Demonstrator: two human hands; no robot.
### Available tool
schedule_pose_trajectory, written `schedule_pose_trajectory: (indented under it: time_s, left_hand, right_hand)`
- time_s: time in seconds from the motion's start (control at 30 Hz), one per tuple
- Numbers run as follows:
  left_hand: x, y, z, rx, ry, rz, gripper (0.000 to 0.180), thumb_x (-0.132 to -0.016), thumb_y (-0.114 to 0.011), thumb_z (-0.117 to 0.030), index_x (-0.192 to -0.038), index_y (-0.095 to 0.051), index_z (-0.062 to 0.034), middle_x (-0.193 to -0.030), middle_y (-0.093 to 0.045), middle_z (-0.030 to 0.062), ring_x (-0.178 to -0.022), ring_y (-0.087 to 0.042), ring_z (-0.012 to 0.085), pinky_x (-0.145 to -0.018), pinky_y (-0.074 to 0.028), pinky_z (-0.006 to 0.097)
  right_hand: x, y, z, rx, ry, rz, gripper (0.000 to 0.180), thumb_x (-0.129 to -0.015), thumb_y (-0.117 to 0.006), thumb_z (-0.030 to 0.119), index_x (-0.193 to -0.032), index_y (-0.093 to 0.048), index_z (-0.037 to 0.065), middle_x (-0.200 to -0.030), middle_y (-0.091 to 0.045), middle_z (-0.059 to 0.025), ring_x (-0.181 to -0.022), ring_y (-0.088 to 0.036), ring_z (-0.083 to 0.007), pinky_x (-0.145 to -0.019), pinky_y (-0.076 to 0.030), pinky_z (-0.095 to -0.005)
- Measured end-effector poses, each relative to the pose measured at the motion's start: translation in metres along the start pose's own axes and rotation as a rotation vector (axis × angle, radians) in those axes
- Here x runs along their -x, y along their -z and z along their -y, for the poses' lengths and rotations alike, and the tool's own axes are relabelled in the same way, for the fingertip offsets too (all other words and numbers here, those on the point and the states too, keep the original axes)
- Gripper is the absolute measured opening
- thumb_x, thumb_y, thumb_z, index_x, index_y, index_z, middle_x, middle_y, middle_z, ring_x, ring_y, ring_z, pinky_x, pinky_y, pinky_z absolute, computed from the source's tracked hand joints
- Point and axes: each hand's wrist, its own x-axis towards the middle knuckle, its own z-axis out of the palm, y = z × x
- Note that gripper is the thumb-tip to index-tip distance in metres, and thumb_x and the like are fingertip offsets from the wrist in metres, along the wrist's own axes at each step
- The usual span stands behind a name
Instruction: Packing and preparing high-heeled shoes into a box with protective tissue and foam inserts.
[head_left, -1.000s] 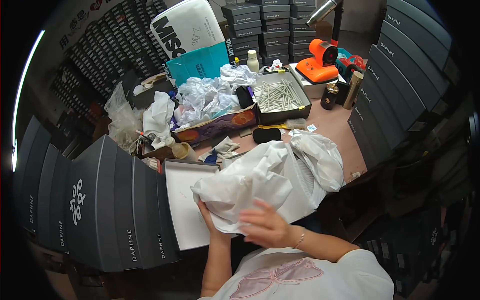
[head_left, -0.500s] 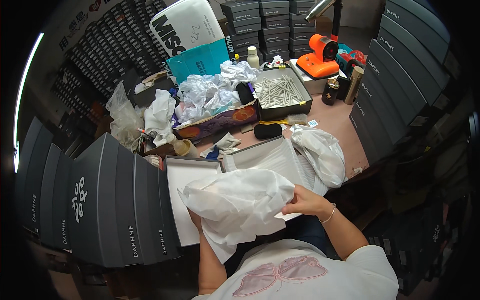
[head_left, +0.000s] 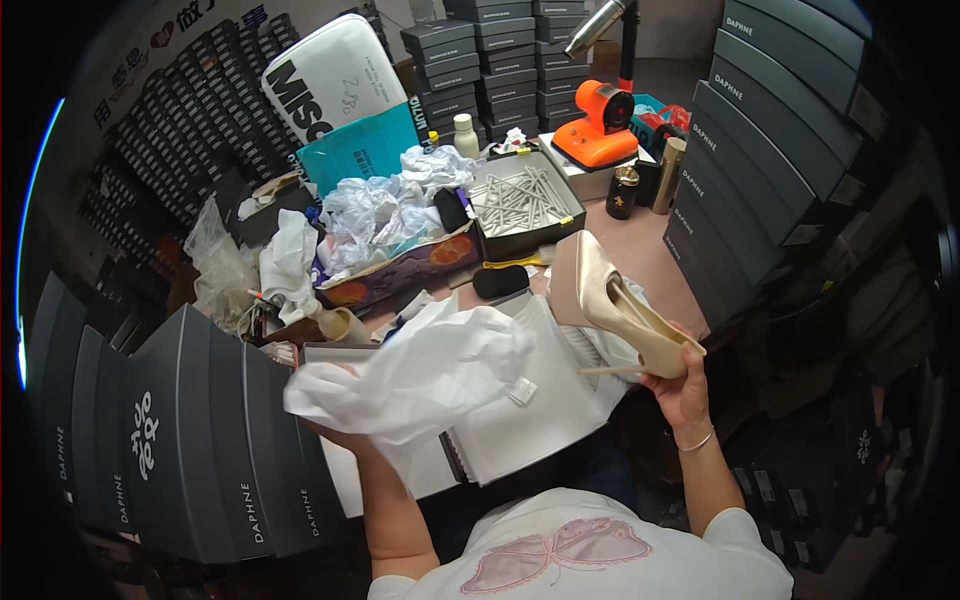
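My right hand (head_left: 680, 385) is closed round the heel end of a beige high-heeled pump (head_left: 630, 320), raised with its toe pointing up and away and its thin heel out to the left. My left hand (head_left: 340, 432), mostly covered, grips a loose sheet of white tissue paper (head_left: 420, 365) that hangs in folds and is partly blurred. A small white packet (head_left: 522, 390) shows at the sheet's right edge. Below lies an open shoe box (head_left: 540, 430) lined with white paper. To its left is a white-lined box part (head_left: 345, 485), partly hidden by my left arm.
Dark shoe boxes (head_left: 190, 430) stand at the left, and more boxes (head_left: 770, 150) are stacked at the right. Behind are a carton of crumpled paper (head_left: 400, 270), a box of white sticks (head_left: 520, 200), an orange device (head_left: 600, 125) and a black oval object (head_left: 500, 282).
The pump has come out of the tissue paper and is now raised to the right in my right hand. My left hand has moved left with the sheet. The view has shifted slightly.
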Motion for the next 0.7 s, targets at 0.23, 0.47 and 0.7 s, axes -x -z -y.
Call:
schedule_pose_trajectory:
  time_s: [0.23, 0.47, 0.7]
  left_hand:
    - [0.115, -0.045, 0.089, -0.466, 0.434, 1.104, 0.073, -0.087, -0.056, -0.059, -0.129, -0.049, 0.0006, -0.132, -0.052, 0.0178, -0.124, -0.048, 0.0317, -0.105, -0.037, 0.043]
    - [0.112, -0.066, 0.047, 0.533, 0.946, 0.169, 0.072, -0.087, -0.061, -0.054, -0.134, -0.042, -0.0039, -0.123, -0.055, 0.0198, -0.112, -0.057, 0.0305, -0.097, -0.048, 0.044]
    - [0.127, -0.045, 0.044, 0.024, 0.4, 0.281, 0.082, -0.082, -0.076, -0.034, -0.139, -0.025, -0.005, -0.127, -0.045, 0.0101, -0.116, -0.048, 0.02, -0.099, -0.041, 0.035]
  right_hand:
    - [0.012, -0.027, -0.029, 0.289, 0.156, 0.088, 0.066, -0.083, -0.064, 0.032, -0.136, -0.036, 0.006, -0.126, -0.049, -0.0141, -0.108, -0.06, -0.0236, -0.073, -0.06, -0.0355]
    - [0.026, -0.052, -0.077, 0.728, 0.009, 0.702, 0.048, -0.088, -0.066, 0.026, -0.128, -0.052, 0.003, -0.116, -0.054, -0.0108, -0.1, -0.059, -0.0195, -0.082, -0.049, -0.0285]
    - [-0.002, -0.103, -0.098, 1.171, 0.135, 0.774, 0.018, -0.086, -0.063, 0.017, -0.086, -0.059, -0.001, -0.081, -0.054, -0.0139, -0.067, -0.057, -0.0308, -0.063, -0.048, -0.0372]
